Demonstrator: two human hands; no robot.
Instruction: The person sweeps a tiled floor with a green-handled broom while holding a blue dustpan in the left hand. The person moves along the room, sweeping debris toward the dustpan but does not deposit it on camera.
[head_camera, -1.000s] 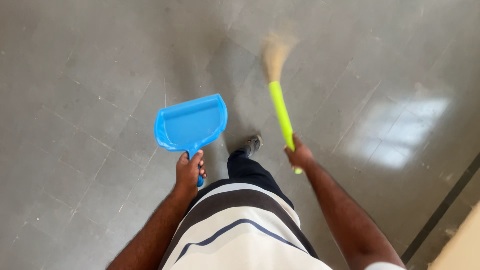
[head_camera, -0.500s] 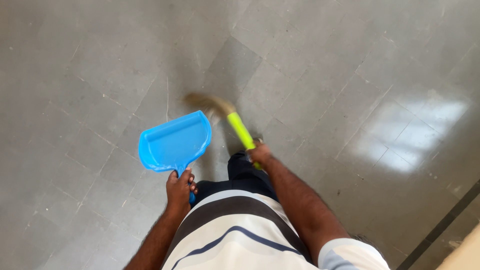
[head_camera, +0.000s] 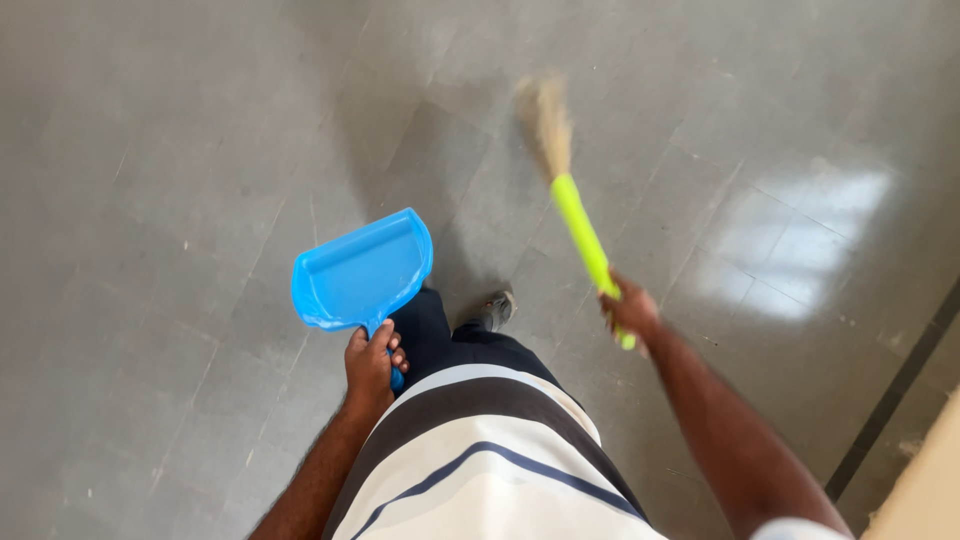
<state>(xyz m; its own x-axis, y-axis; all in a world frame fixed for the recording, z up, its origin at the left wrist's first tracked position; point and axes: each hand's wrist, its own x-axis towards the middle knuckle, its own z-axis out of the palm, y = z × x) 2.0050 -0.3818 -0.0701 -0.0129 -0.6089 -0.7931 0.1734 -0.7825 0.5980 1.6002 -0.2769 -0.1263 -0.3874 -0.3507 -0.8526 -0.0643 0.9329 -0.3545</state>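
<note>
The broom (head_camera: 572, 215) has swung out from in front of the legs to the right since half a second ago, its blurred straw head well ahead of the right hand (head_camera: 628, 310), which is clenched around the lime-green handle. The left hand (head_camera: 370, 362) grips the handle of the blue dustpan (head_camera: 362, 270), whose scoop sits just ahead of it, above the grey tiled floor (head_camera: 160, 200).
</note>
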